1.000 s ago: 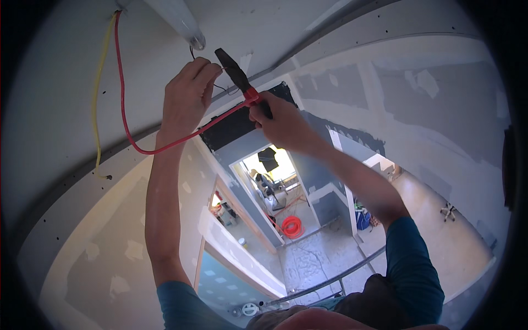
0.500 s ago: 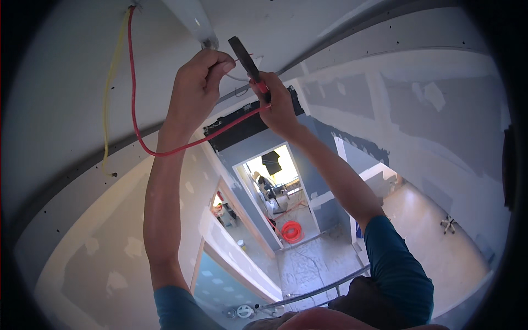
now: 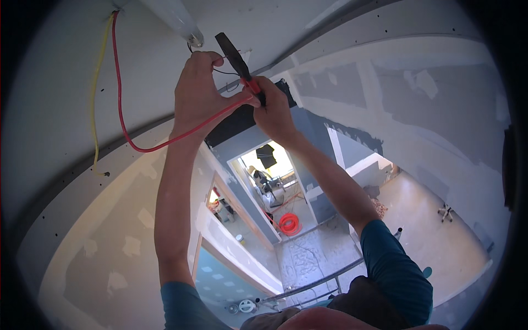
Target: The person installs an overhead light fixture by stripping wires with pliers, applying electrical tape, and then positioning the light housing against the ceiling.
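Overhead, my right hand (image 3: 274, 110) grips a pair of pliers (image 3: 233, 58) with dark jaws and red handles, the jaws pointing up and left. Beside them is my left hand (image 3: 197, 93), its fingers curled around a thin wire close to the jaws. The left thumb stretches across to the pliers' handles, where the red cable (image 3: 165, 144) ends between both hands. A thin dark wire (image 3: 224, 72) bends between the left fingers and the pliers. Whether the jaws bite on a wire cannot be made out.
A pale tube (image 3: 173, 22) with wires at its end hangs from the ceiling above my left hand. A yellow cable (image 3: 94, 93) dangles left of the red one. Far below are a metal rail (image 3: 319, 283), a doorway and an orange-red coil (image 3: 289, 224) on the floor.
My left thumb has left its pinch and spread right toward the pliers' handles. The red cable's end now lies at that thumb. The whole view has shifted slightly.
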`<state>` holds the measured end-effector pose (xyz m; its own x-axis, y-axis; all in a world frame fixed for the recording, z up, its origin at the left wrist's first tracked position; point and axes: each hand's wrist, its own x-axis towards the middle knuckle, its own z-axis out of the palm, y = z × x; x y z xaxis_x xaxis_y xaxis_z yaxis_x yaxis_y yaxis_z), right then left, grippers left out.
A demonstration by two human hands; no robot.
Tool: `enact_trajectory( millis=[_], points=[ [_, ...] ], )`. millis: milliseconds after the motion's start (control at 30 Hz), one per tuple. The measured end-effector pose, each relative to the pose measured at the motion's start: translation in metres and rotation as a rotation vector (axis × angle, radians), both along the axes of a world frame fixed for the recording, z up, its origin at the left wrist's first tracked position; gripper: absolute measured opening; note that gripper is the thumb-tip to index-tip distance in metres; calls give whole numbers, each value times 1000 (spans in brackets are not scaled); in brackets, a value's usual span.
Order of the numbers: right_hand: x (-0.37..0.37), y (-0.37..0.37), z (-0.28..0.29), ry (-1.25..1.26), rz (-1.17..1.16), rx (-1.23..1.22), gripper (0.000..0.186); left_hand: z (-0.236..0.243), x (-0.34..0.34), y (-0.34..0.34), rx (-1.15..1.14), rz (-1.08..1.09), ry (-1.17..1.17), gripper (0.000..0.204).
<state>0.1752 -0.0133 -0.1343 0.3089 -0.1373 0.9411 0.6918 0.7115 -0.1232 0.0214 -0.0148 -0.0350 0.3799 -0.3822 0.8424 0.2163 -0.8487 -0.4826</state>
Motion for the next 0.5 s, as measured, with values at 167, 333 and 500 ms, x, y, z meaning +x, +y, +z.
enact_trajectory(
  millis=[167,333,500],
  points=[
    [-13,-7,3,93,163,-169,32,2,5,0,39,36,-86,84],
    [1,5,3,51,185,-75,30,7,14,2,78,64,-75,87],
    [3,-18,28,511,890,-4,26,-2,11,0,-184,62,-188,97]
  ],
)
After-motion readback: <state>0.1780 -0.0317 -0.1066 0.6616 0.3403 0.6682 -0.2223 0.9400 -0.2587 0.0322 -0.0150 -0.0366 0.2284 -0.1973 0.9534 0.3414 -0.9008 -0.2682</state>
